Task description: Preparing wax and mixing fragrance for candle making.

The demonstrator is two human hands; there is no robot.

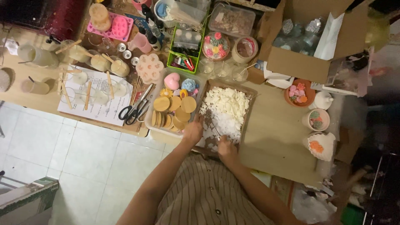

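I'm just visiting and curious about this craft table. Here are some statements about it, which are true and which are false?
1. Both hands are at the tray of white wax flakes. True: the left hand rests at its near-left edge and the right hand at its near edge.
2. The scissors lie to the right of the wax tray. False: they lie left of it, beside the paper sheet.
3. The cardboard box stands open. True.
4. The round wooden discs are stacked on the floor. False: they sit in a clear tray on the table.
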